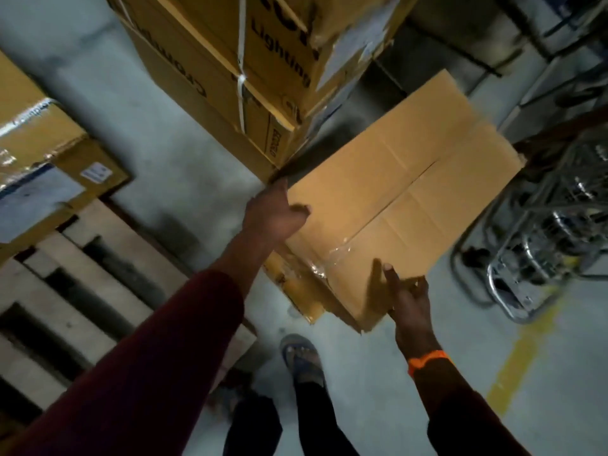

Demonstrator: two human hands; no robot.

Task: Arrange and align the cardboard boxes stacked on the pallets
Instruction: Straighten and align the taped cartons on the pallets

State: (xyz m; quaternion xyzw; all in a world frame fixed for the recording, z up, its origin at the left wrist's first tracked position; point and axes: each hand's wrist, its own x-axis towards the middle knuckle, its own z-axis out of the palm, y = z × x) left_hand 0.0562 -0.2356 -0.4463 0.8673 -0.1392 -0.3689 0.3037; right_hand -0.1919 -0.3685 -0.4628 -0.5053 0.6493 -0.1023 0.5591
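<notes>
You hold the plain cardboard box (411, 192) between both hands
Your left hand (276, 215) grips its left edge, your right hand (408, 297) its near corner; strapped boxes (230, 60) stand just beyond your left hand

Metal cart (543, 232) at right (blurred); yellow floor line (513, 366); blue sandal (301, 357).

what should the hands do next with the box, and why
Probably ease the box in against the strapped stack: a dark gap shows between them, and the left hand grips its left edge, the right hand its near corner.
</notes>
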